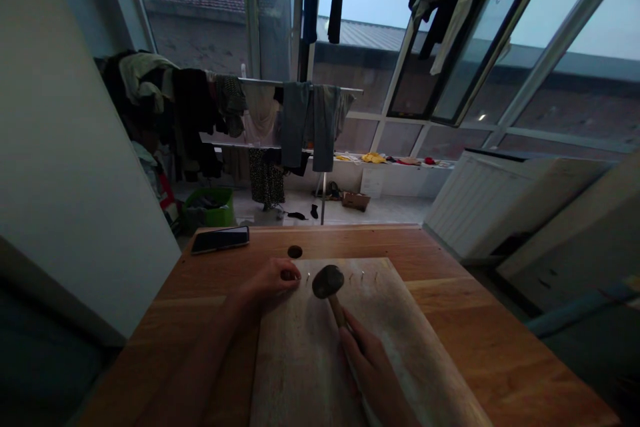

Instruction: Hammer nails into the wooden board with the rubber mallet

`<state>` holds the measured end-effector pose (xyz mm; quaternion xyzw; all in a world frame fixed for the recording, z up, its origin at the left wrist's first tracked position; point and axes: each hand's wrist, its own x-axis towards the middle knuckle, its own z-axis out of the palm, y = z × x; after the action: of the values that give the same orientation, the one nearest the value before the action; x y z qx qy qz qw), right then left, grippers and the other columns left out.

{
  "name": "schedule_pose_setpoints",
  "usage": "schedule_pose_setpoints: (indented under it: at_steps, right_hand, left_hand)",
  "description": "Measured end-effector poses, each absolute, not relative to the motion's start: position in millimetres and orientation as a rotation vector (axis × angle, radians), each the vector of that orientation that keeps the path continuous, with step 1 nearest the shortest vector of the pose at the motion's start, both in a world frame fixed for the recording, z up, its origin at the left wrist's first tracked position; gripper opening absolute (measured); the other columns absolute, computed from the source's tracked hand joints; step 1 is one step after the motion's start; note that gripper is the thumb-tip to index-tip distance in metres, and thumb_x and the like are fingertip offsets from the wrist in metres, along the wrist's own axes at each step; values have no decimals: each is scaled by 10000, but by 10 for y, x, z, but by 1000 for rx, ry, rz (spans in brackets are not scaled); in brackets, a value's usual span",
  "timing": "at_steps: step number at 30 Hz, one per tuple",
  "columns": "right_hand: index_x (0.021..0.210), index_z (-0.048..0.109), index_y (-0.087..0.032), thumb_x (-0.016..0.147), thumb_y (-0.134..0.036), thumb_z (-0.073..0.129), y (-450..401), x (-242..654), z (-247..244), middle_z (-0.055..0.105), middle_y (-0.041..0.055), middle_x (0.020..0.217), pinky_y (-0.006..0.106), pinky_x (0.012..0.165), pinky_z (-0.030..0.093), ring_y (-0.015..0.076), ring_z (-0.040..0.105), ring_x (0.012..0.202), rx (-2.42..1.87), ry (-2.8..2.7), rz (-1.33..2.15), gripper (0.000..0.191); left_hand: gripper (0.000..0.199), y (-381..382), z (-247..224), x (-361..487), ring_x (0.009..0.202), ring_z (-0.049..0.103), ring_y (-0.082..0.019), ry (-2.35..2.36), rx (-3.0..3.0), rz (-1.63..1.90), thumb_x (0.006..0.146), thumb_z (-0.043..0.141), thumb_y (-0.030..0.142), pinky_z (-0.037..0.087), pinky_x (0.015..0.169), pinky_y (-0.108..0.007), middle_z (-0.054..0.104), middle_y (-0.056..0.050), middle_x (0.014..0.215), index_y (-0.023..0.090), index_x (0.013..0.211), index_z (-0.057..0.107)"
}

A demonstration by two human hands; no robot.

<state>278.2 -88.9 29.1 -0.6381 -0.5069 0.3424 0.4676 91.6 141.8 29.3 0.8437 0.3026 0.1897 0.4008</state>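
A pale wooden board (pixel 300 360) lies on the brown table. Several nails (pixel 363 275) stand in a row along its far edge. My right hand (pixel 367 353) is wrapped round the handle of a hammer (pixel 328 281), whose dark round head is over the row and hides part of it. My left hand (pixel 280 278) is at the board's far left corner, thumb and forefinger pinched together. Between those fingertips there seems to be a small thing, too small to make out. Just right of them a nail (pixel 308 277) stands in the board.
On the table (pixel 475 320), a phone (pixel 221 239) lies at the far left corner and a dark round spot (pixel 295 251) shows beyond the board. Behind are a drying rack with clothes (pixel 297 123), a green basket (pixel 220 213) and windows. A white panel (pixel 65 133) rises at the left.
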Motion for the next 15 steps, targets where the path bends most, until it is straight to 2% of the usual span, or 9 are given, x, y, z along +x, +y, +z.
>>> schedule_pose_setpoints:
  at_steps: [3,5,7,11,15]
  right_hand:
    - [1437,592,-197,1004,-555,451,-798,2710,353,720,47,831,319,718,552,209,671,763,-1563,-1295,829,579]
    - [1458,552,-168,1009,-546,427,-738,2648,405,598,-18,646,247,503,464,147,566,540,-1562,-1267,882,601]
    - [1461,525,-154,1002,-553,420,-677,2579,460,510,-60,589,206,388,365,104,464,418,-1533,-1221,951,618]
    - [1442,513,-163,990,-560,422,-557,2469,543,482,-83,576,180,345,348,79,430,360,-1470,-1214,998,608]
    - [1431,528,-162,993,-503,416,-480,2425,553,494,-77,583,192,373,376,84,448,376,-1495,-1273,1012,567]
  left_hand:
    - [152,1407,260,933,730,599,-154,759,2135,509,749,687,258,463,692,-249,689,-37,820,145,813,766]
    - [130,1412,237,934,748,611,-161,768,2124,531,752,696,252,466,707,-252,687,-36,809,146,792,761]
    - [117,1425,215,930,753,618,-166,776,2106,539,754,700,249,466,712,-255,683,-34,791,145,767,752]
    - [109,1441,182,930,740,615,-169,746,2079,570,749,697,235,463,704,-263,681,-41,794,135,737,738]
    - [143,1435,169,934,819,630,-189,568,2020,625,768,683,230,476,736,-272,708,-63,905,131,832,764]
